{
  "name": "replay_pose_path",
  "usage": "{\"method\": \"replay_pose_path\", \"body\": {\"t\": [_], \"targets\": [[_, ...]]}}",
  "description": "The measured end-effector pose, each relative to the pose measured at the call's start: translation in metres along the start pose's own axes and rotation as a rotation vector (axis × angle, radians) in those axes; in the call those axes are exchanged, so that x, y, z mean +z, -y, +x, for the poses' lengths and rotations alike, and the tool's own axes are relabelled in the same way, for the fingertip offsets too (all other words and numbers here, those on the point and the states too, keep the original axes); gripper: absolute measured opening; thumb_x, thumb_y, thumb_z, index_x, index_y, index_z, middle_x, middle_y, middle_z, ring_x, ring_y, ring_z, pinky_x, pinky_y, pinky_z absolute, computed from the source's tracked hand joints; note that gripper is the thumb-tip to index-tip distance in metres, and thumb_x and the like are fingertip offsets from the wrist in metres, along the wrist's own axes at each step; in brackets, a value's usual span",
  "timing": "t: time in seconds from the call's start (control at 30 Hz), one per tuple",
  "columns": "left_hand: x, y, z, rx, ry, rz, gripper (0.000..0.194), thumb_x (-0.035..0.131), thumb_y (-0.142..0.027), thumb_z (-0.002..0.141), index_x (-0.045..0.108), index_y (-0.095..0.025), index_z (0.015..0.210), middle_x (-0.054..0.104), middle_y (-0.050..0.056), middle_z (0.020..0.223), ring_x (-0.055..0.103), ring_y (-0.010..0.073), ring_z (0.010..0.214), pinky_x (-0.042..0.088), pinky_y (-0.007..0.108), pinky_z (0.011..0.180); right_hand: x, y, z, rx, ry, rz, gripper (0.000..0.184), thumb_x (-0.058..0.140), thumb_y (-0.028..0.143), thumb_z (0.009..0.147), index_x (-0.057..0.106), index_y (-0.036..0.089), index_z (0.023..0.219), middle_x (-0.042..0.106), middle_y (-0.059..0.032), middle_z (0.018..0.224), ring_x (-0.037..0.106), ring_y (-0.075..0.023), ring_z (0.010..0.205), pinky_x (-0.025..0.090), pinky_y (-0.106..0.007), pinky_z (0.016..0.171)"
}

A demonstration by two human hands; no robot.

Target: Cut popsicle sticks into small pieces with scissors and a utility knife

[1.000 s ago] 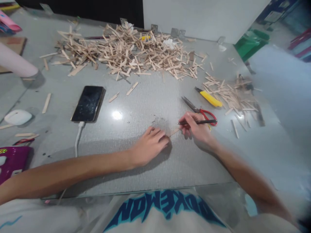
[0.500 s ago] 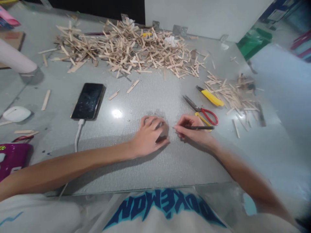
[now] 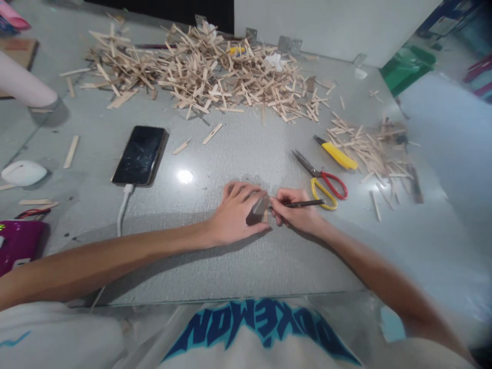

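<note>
My left hand [image 3: 235, 215] rests on the grey table, fingers curled and thumb stretched forward. Between its fingertips and thumb shows a small tan piece of wooden stick [image 3: 265, 216], partly hidden by the fingers. My right hand [image 3: 294, 210] pinches a slim black pen [image 3: 307, 203], its tip against or just beside the stick; exact contact is too small to tell. Right of that hand lie scissors [image 3: 324, 190] with one red and one yellow handle, blades apart. A yellow utility knife [image 3: 338, 155] lies just beyond them.
A big heap of wooden sticks [image 3: 207, 77] spreads along the back, and a smaller pile [image 3: 369, 148] lies at right. A phone [image 3: 140, 155] with a white cable [image 3: 123, 212] sits at left. Farther left are a white mouse [image 3: 23, 173] and a purple case [image 3: 23, 243].
My right hand has moved left with the pen, bringing its tip up to the stick at my left hand. The scissors' yellow handle is now uncovered. The view has shifted slightly.
</note>
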State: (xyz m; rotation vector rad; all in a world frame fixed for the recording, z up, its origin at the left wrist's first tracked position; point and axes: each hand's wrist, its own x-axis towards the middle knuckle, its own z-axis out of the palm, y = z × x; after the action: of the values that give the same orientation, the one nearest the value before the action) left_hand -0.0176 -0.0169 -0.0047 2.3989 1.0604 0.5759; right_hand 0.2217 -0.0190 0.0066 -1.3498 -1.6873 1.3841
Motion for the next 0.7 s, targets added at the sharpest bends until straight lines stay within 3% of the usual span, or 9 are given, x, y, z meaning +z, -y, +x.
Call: {"method": "replay_pose_path", "body": {"t": [0.1, 0.7], "targets": [[0.0018, 0.0003, -0.0007, 0.005, -0.008, 0.009, 0.081, 0.090, -0.068, 0.088, 0.068, -0.017, 0.146, 0.068, 0.018, 0.151, 0.055, 0.0430, 0.142, 0.036, 0.065, 0.125, 0.0004, 0.0013, 0.0002, 0.000, -0.004, 0.004, 0.047, 0.075, 0.052, 0.105, 0.059, 0.023, 0.072, 0.068, 0.0019, 0.054, 0.053, -0.0091, 0.037, 0.036, -0.021, 0.037], [0.0008, 0.0005, -0.0010, -0.013, -0.011, -0.028, 0.081, 0.087, -0.068, 0.091, 0.062, -0.019, 0.151, 0.068, 0.018, 0.153, 0.055, 0.0433, 0.143, 0.035, 0.066, 0.126, 0.0011, 0.0056, -0.0007, 0.008, 0.001, -0.027, 0.052, 0.077, 0.058, 0.104, 0.057, 0.023, 0.071, 0.066, 0.0024, 0.053, 0.053, -0.0092, 0.038, 0.036, -0.022, 0.037]]}}
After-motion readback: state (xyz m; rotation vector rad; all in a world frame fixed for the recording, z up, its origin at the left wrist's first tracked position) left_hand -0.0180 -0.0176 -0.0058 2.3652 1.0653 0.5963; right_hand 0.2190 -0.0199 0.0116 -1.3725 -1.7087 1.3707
